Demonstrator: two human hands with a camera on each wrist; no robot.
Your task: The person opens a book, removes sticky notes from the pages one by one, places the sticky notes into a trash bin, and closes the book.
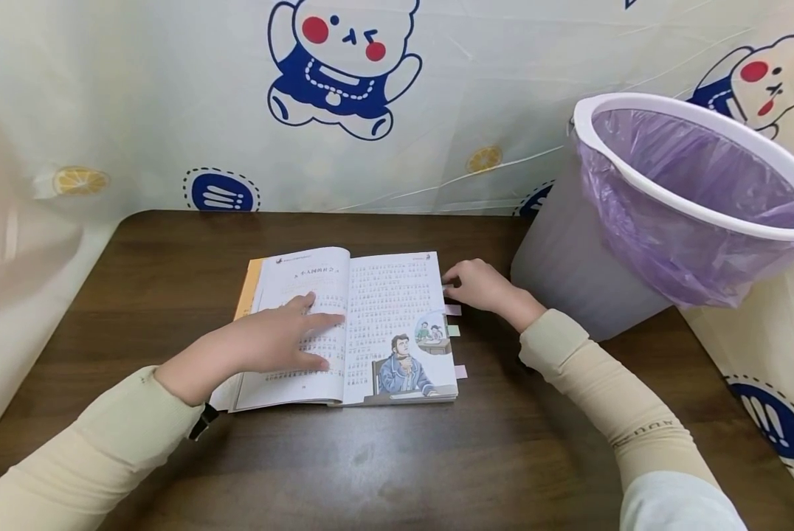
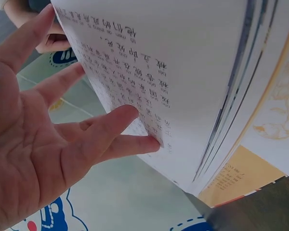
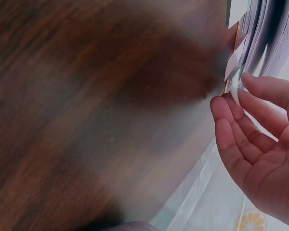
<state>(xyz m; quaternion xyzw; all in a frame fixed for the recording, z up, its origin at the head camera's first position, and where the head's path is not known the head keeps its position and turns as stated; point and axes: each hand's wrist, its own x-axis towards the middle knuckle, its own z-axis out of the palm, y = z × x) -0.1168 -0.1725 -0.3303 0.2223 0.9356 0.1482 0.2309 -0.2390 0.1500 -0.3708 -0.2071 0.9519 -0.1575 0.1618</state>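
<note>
An open book (image 1: 389,299) with printed text and a drawing of a seated person lies on the table. My left hand (image 1: 257,343) is spread over its left page, fingers straight and fingertips on the paper; the left wrist view shows this hand (image 2: 43,139) against the page from the side. At the right edge of the book, my right hand (image 1: 483,286) pinches a pale sticky tab (image 3: 235,89) between thumb and fingers. Below it, a pink tab (image 1: 453,310), a green tab (image 1: 454,331) and another pink tab (image 1: 461,372) stick out from the pages.
A pale trash bin (image 1: 570,243) lined with a purple bag (image 1: 676,258) stands on the right of the brown wooden table (image 1: 397,457), close to my right forearm. Behind the table hangs a printed curtain (image 1: 477,88) with cartoon figures.
</note>
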